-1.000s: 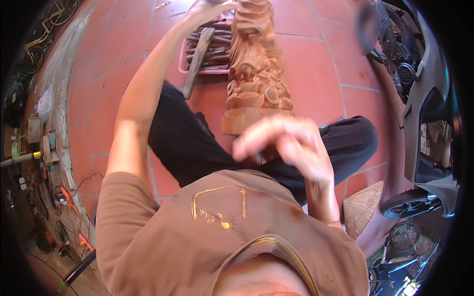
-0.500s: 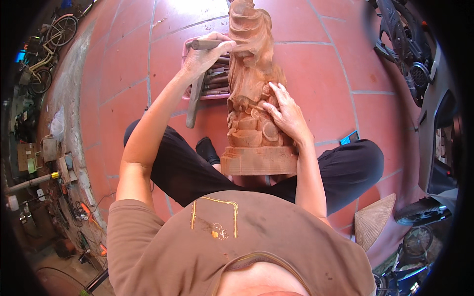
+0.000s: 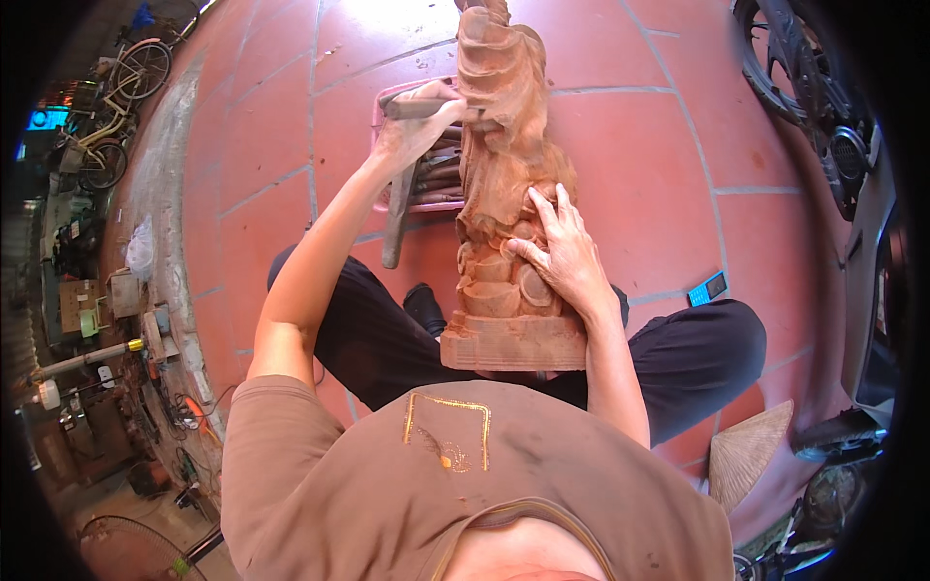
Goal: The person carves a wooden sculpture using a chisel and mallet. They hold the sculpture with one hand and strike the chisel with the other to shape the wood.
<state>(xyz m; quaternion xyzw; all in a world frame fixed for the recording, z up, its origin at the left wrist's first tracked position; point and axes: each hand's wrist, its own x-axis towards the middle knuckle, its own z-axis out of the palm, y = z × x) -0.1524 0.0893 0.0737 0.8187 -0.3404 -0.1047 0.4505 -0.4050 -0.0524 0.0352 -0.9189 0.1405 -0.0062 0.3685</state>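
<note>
A reddish-brown carved wooden statue (image 3: 504, 165) stands or leans between my legs, its square base (image 3: 513, 342) closest to me. My left hand (image 3: 417, 131) is closed around a wooden-handled chisel (image 3: 415, 106) beside the upper folds of the carving. Motion blurs that hand, and the tool's working end is hard to make out. Spread out on the lower part of the statue, among the carved round shapes, the fingers of my right hand (image 3: 567, 247) lie against the wood. A pink basket (image 3: 380, 126) of several wooden-handled tools (image 3: 441, 174) sits behind the left hand.
A wooden bar (image 3: 395, 228) slants down at the basket's near side. On the red tiled floor (image 3: 639, 145) lie a blue phone (image 3: 707, 289) and a conical hat (image 3: 751, 455). Motorbikes (image 3: 809, 87) stand at right; bicycles (image 3: 126, 97) and a fan (image 3: 126, 552) are at left.
The whole view has shifted slightly, with things lower and further right. My left hand has moved a little along the statue with the chisel; the right hand keeps its place on the carving.
</note>
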